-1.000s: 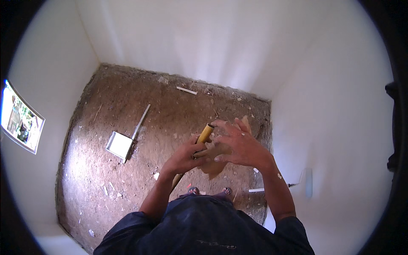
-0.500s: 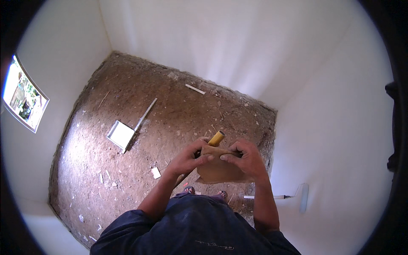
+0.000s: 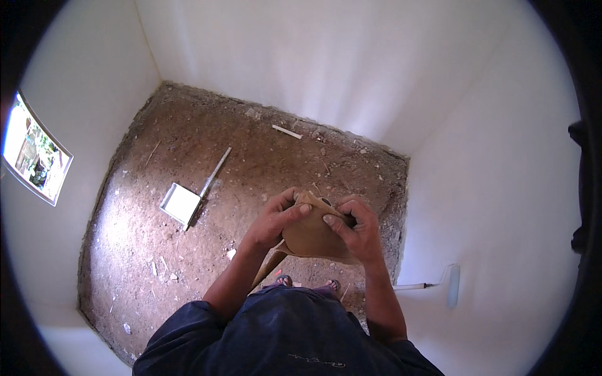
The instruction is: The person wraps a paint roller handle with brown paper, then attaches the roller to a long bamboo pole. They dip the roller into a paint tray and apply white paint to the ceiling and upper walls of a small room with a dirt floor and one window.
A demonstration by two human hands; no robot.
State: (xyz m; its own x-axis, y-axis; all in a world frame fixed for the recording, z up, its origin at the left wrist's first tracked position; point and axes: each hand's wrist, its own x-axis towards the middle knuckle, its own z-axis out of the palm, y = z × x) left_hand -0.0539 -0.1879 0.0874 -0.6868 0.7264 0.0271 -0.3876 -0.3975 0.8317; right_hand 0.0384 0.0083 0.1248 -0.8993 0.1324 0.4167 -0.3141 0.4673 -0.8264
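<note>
A tan, paper-like sheet [image 3: 313, 237], perhaps sandpaper, is stretched between my two hands in front of my body. My left hand [image 3: 274, 218] pinches its upper left edge, thumb on the near face. On the upper right edge my right hand [image 3: 359, 229] closes with its thumb in front and fingers curled behind. A pole [image 3: 268, 268] slants up from below my left forearm and passes behind the sheet. Most of its upper end is covered; just a dark round tip shows over the sheet's top edge.
A white square tray [image 3: 180, 203] lies on the dirt floor at left, a long pale strip [image 3: 215, 173] beside it. Another white strip [image 3: 287, 131] lies near the far wall. A paint roller [image 3: 453, 286] rests by the right wall. Rubble bits are scattered around; a window [image 3: 37, 150] opens at left.
Both hands have risen slightly and drawn the sheet up over the pole's yellow ribbed end, which stood uncovered before. The pole's lower part now shows more below the sheet.
</note>
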